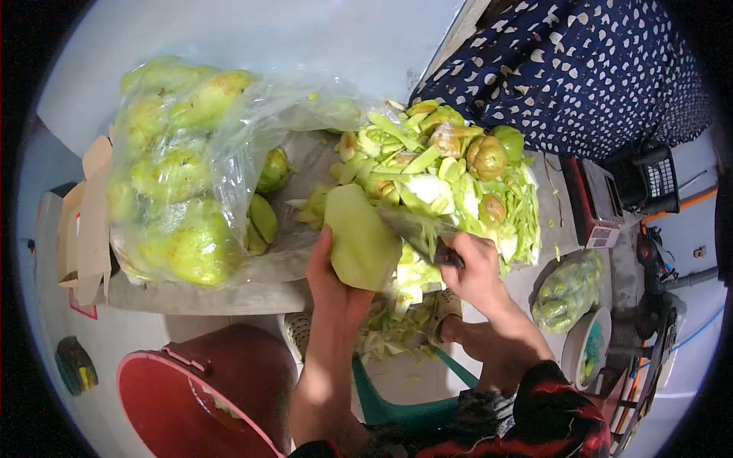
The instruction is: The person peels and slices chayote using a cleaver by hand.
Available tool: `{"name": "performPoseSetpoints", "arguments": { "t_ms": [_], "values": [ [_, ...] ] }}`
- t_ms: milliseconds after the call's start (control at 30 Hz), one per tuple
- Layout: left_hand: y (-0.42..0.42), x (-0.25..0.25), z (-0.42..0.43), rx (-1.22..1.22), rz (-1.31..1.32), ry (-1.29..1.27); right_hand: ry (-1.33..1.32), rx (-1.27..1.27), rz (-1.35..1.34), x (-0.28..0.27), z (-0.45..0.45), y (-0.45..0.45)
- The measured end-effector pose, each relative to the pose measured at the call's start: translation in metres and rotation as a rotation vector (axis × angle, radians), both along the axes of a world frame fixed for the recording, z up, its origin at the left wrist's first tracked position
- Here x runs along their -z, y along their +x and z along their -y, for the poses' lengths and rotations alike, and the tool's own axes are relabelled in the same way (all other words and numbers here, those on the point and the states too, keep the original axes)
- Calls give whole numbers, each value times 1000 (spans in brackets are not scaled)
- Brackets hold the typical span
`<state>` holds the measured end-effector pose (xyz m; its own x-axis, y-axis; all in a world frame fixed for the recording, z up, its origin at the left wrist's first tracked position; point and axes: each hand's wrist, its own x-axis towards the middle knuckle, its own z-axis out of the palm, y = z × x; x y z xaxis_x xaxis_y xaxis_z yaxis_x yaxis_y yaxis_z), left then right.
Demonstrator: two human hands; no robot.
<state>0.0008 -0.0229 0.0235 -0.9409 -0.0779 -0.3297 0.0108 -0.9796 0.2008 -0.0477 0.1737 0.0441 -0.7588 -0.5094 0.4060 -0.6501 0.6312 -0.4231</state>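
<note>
My left hand grips a large peeled pale-green fruit, which looks like a green papaya, from below and its left side. In my right hand is a knife with a dark handle; its blade is blurred by motion and lies close to the fruit's right side. Behind both hands rises a heap of green peelings, with a few brownish-green whole pieces on top. Left of the heap, unpeeled green fruits fill a clear plastic bag.
A red bucket stands at lower left, beside a green stool. More peelings lie on the floor by the feet. To the right are a red scale, a bag of green produce and a white tub. A cardboard box sits far left.
</note>
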Motion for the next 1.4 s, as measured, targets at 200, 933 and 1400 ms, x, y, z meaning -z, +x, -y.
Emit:
{"name": "performPoseSetpoints", "arguments": {
  "t_ms": [200,933,1400],
  "values": [
    [7,3,3,35,-28,4,-45,-331,-410,-5,9,12],
    [6,1,1,121,-109,-58,91,-107,-40,-1,0,6],
    [8,7,0,120,16,-48,30,121,152,-2,0,4]
  ]
}}
